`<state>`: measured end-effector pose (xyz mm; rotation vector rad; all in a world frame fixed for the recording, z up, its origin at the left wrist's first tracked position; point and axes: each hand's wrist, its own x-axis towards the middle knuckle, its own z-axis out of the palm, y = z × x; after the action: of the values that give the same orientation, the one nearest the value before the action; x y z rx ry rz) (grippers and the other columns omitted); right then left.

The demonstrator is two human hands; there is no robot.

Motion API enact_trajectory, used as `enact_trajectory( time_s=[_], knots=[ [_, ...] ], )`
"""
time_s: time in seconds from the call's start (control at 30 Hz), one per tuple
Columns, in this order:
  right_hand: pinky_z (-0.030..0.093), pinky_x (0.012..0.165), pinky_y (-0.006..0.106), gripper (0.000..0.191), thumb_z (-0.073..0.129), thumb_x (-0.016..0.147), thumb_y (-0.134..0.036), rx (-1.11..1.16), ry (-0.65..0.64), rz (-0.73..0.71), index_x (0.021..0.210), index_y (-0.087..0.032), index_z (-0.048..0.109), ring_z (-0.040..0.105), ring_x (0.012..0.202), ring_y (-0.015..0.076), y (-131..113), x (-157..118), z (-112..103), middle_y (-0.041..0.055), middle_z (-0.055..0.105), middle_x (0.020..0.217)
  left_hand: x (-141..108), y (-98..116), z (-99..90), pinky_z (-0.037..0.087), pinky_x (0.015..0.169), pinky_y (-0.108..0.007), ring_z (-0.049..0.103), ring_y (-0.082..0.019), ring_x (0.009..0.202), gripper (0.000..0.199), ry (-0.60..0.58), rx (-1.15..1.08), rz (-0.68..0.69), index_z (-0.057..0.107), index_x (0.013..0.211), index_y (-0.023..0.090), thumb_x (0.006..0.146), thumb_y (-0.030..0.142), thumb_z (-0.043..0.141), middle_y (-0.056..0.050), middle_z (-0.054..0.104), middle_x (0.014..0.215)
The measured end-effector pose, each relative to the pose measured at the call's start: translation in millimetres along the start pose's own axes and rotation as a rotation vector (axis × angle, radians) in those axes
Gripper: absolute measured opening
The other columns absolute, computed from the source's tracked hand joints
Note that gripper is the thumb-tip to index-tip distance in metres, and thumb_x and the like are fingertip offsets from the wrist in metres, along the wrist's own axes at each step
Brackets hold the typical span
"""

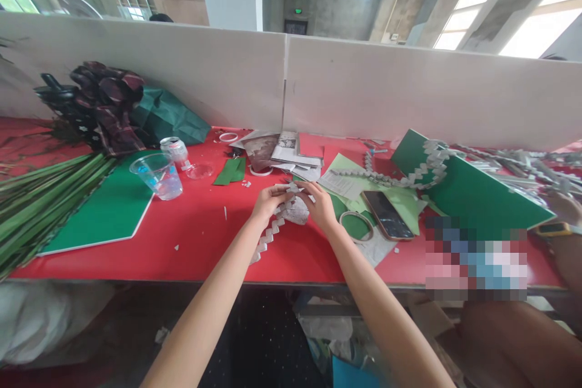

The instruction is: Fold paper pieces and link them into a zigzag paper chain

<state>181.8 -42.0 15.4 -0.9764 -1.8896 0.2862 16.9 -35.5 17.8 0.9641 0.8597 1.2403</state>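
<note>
A folded paper chain point(269, 235), grey-white and zigzag, runs from my fingers down toward the table's front edge. My left hand point(269, 201) pinches its upper end from the left. From the right, my right hand point(320, 201) grips the same end, and the fingertips of both hands nearly meet there. Below the hands lies a crumpled piece of printed paper point(297, 211). Just right of my right hand are a roll of tape point(356, 227) and a dark phone point(387, 214). The exact fold between my fingertips is too small to make out.
Left on the red table point(200, 242) are long green leaves point(54, 194), a green board point(104, 218), a plastic cup point(159, 177) and a can point(175, 150). Another paper chain point(409, 180) leans against a standing green board point(473, 194). A person's arm point(566, 248) is at far right. A white partition point(364, 88) stands behind.
</note>
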Motion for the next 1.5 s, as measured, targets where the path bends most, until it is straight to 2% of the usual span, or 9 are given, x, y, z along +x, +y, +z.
enact_trajectory(
  time_s=[0.17, 0.43, 0.6, 0.7, 0.9, 1.03, 1.17, 1.37, 1.5],
  knots=[
    [0.048, 0.081, 0.031, 0.021, 0.051, 0.092, -0.029, -0.022, 0.016, -0.001, 0.106, -0.024, 0.064, 0.063, 0.091, 0.0206, 0, 0, 0, 0.0066, 0.066, 0.102, -2, 2, 1.2, 0.05, 0.071, -0.029, 0.066, -0.016, 0.067, 0.044, -0.021, -0.002, -0.022, 0.072, 0.085, 0.013, 0.047, 0.028, 0.088, -0.006, 0.073, 0.076],
    [0.048, 0.083, 0.033, 0.02, 0.045, 0.093, -0.024, -0.008, 0.019, -0.004, 0.107, -0.022, 0.06, 0.06, 0.094, 0.0208, 0, -1, 0, 0.0078, 0.061, 0.101, -2, 0, 5.2, 0.05, 0.066, -0.028, 0.065, -0.015, 0.063, 0.045, -0.016, -0.019, -0.083, 0.07, 0.082, 0.014, 0.043, 0.028, 0.09, -0.004, 0.072, 0.072],
    [0.049, 0.085, 0.035, 0.019, 0.045, 0.09, -0.017, 0.032, 0.017, -0.017, 0.104, -0.021, 0.057, 0.059, 0.095, 0.0205, 3, -2, 4, 0.0083, 0.06, 0.101, 0, -2, 2.5, 0.045, 0.06, -0.026, 0.064, -0.015, 0.064, 0.046, -0.055, 0.038, -0.084, 0.069, 0.081, 0.014, 0.043, 0.031, 0.089, -0.004, 0.07, 0.072],
    [0.05, 0.085, 0.035, 0.018, 0.047, 0.088, -0.015, 0.103, -0.001, -0.007, 0.101, -0.021, 0.057, 0.059, 0.094, 0.0194, 5, -1, 5, 0.0076, 0.06, 0.101, 0, -2, 2.1, 0.042, 0.059, -0.025, 0.063, -0.016, 0.065, 0.045, -0.039, 0.093, -0.081, 0.067, 0.08, 0.014, 0.044, 0.031, 0.088, -0.003, 0.069, 0.07],
    [0.051, 0.087, 0.036, 0.015, 0.051, 0.085, -0.015, 0.191, -0.022, 0.03, 0.097, -0.021, 0.058, 0.061, 0.095, 0.0187, 9, 1, 8, 0.0062, 0.062, 0.1, -3, -1, 5.8, 0.042, 0.062, -0.025, 0.064, -0.018, 0.073, 0.049, -0.04, 0.138, -0.019, 0.066, 0.092, 0.017, 0.049, 0.031, 0.086, -0.002, 0.069, 0.075],
    [0.052, 0.086, 0.035, 0.013, 0.053, 0.085, -0.019, 0.231, -0.018, 0.058, 0.098, -0.02, 0.057, 0.063, 0.091, 0.018, 9, 1, 9, 0.0065, 0.064, 0.098, -2, -2, 6.5, 0.042, 0.064, -0.024, 0.061, -0.015, 0.073, 0.043, -0.021, 0.122, 0.075, 0.069, 0.088, 0.016, 0.053, 0.037, 0.084, -0.003, 0.069, 0.08],
    [0.052, 0.085, 0.035, 0.015, 0.055, 0.085, -0.022, 0.263, -0.018, 0.075, 0.1, -0.02, 0.055, 0.064, 0.089, 0.0175, 5, 1, 10, 0.0062, 0.065, 0.096, -1, -3, 6.0, 0.044, 0.071, -0.026, 0.061, -0.017, 0.078, 0.04, -0.011, 0.106, 0.127, 0.072, 0.087, 0.016, 0.057, 0.04, 0.082, -0.005, 0.071, 0.083],
    [0.051, 0.081, 0.034, 0.021, 0.057, 0.083, -0.022, 0.158, -0.023, 0.035, 0.104, -0.02, 0.054, 0.061, 0.085, 0.0168, 0, 1, 8, 0.0065, 0.061, 0.098, 0, -4, 4.4, 0.044, 0.073, -0.028, 0.062, -0.019, 0.077, 0.03, 0.031, 0.149, 0.162, 0.073, 0.077, 0.016, 0.058, 0.038, 0.081, -0.005, 0.071, 0.077],
    [0.05, 0.077, 0.032, 0.022, 0.059, 0.083, -0.029, 0.082, -0.035, 0.054, 0.102, -0.019, 0.054, 0.059, 0.079, 0.0163, -3, 1, 6, 0.0062, 0.058, 0.096, 1, -5, 3.9, 0.044, 0.07, -0.027, 0.06, -0.017, 0.073, 0.027, 0.037, 0.173, 0.152, 0.072, 0.078, 0.015, 0.061, 0.035, 0.077, -0.004, 0.07, 0.076]
  ],
)
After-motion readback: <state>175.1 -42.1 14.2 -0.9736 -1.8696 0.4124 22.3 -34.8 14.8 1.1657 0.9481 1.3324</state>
